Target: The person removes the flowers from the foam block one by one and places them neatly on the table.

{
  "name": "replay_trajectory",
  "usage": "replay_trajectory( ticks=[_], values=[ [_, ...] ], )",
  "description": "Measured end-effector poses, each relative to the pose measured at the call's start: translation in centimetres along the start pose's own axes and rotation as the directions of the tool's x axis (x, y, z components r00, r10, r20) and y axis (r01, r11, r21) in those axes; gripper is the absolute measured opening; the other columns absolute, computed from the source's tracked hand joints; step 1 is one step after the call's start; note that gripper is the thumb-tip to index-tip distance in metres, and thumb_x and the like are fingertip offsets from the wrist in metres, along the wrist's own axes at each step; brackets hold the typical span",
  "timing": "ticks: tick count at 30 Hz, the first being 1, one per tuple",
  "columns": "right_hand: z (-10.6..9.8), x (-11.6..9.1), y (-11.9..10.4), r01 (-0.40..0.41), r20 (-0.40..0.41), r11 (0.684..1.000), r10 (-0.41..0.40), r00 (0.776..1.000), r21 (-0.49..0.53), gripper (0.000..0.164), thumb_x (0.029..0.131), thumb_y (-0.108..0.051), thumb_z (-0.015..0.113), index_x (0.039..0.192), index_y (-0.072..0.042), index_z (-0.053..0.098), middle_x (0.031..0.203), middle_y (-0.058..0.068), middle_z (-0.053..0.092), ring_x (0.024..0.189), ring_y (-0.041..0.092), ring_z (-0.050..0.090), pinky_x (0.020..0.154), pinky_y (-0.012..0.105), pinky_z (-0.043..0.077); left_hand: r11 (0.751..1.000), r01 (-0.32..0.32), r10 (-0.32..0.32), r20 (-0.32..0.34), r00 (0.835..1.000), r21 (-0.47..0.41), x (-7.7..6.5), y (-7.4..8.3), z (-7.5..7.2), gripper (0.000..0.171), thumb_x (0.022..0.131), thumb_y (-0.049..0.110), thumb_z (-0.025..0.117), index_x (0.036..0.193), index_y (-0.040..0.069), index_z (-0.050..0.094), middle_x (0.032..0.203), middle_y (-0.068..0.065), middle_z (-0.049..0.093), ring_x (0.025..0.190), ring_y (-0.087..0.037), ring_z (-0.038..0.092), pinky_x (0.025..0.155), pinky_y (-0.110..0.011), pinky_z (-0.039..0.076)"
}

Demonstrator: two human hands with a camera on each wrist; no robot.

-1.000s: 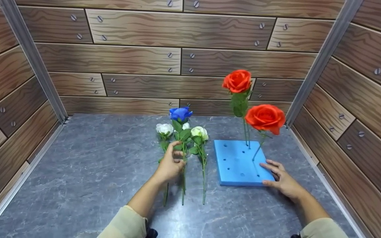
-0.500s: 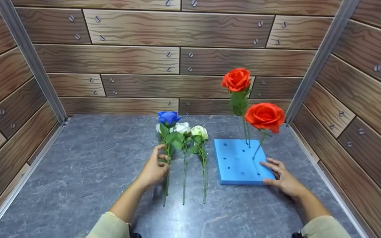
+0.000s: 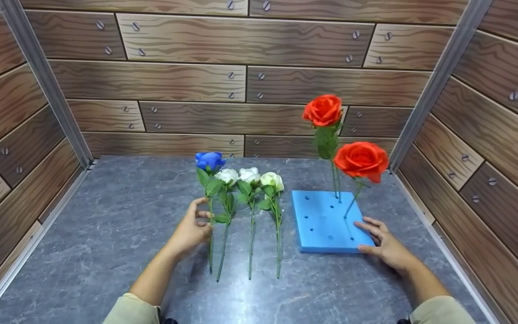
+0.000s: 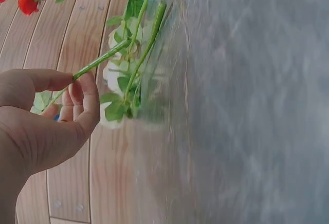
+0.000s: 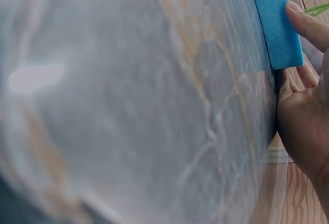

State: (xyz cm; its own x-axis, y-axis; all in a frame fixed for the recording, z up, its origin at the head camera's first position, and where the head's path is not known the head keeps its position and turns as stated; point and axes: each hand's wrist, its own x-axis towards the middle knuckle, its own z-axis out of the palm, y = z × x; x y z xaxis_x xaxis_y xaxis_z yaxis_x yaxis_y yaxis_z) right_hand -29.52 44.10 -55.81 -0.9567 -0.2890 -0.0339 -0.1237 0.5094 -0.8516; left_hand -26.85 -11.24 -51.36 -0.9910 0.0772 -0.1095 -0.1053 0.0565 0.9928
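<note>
My left hand [image 3: 191, 231] pinches the green stem of a blue rose [image 3: 210, 161] between thumb and fingers. In the left wrist view, the stem [image 4: 103, 58] slants out past the fingertips, and its bloom is mostly hidden behind the hand. To the rose's right lie three pale flowers: a white one [image 3: 226, 176], another white one [image 3: 249, 175] and a greenish-white one [image 3: 271, 181]. My right hand [image 3: 390, 246] rests its extended fingers and thumb on the right front corner of a blue foam board [image 3: 319, 225] with several holes.
Two red roses stand in the board, a taller rear one [image 3: 323, 110] and a front one [image 3: 361, 159] leaning right. The grey marbled tabletop [image 3: 119, 225] is enclosed by wood-plank-patterned walls [image 3: 187, 81] at the back and both sides.
My left hand has carried the blue rose leftward, from over the middle white flower to left of the row, uncovering the white blooms. My right hand stays at the board.
</note>
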Motion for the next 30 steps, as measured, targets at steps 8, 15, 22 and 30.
replay_trajectory(
  ticks=[8, 15, 22, 30],
  values=[
    [0.1, -0.1, -0.1, -0.004, 0.015, 1.000, 0.004, 1.000, 0.029, 0.074, 0.098, -0.018, 0.081, 0.162, -0.004, 0.047, 0.176, 0.023, 0.012, 0.165, 0.055, 0.007, 0.102, -0.008, 0.022, 0.992, 0.078, -0.074, -0.038, 0.997, 0.104, 0.0, -0.5, -1.8, 0.082, 0.090, -0.020, 0.055, 0.164, 0.008, 0.033, 0.135, -0.025, 0.055, 0.080, -0.019, 0.058, 0.061, -0.027, 0.052],
    [0.0, -0.1, -0.1, 0.001, 0.006, 1.000, -0.001, 1.000, 0.020, 0.073, 0.097, -0.018, 0.082, 0.161, -0.004, 0.049, 0.175, 0.024, 0.014, 0.165, 0.054, 0.009, 0.102, -0.008, 0.021, 0.975, 0.159, -0.155, -0.039, 0.987, 0.153, 0.4, -1.3, -2.7, 0.083, 0.089, -0.020, 0.056, 0.165, 0.004, 0.031, 0.131, -0.025, 0.056, 0.078, -0.019, 0.056, 0.059, -0.029, 0.055],
    [0.1, -0.1, 0.0, 0.004, 0.000, 1.000, -0.004, 1.000, 0.010, 0.074, 0.096, -0.018, 0.083, 0.161, -0.004, 0.050, 0.175, 0.024, 0.015, 0.164, 0.054, 0.010, 0.103, -0.007, 0.020, 0.969, 0.201, -0.197, -0.040, 0.980, 0.144, 0.6, -1.7, -2.7, 0.080, 0.091, -0.021, 0.059, 0.163, 0.003, 0.033, 0.122, -0.022, 0.059, 0.080, -0.023, 0.062, 0.060, -0.032, 0.060],
    [0.1, -0.1, 0.0, 0.009, -0.005, 1.000, -0.009, 1.000, -0.004, 0.074, 0.096, -0.020, 0.083, 0.161, -0.005, 0.050, 0.175, 0.024, 0.017, 0.164, 0.054, 0.011, 0.104, -0.007, 0.020, 0.951, 0.235, -0.231, -0.043, 0.972, 0.203, 0.7, -2.0, -2.8, 0.072, 0.094, -0.018, 0.061, 0.160, -0.002, 0.036, 0.115, -0.018, 0.059, 0.082, -0.024, 0.063, 0.063, -0.032, 0.063]
  ],
)
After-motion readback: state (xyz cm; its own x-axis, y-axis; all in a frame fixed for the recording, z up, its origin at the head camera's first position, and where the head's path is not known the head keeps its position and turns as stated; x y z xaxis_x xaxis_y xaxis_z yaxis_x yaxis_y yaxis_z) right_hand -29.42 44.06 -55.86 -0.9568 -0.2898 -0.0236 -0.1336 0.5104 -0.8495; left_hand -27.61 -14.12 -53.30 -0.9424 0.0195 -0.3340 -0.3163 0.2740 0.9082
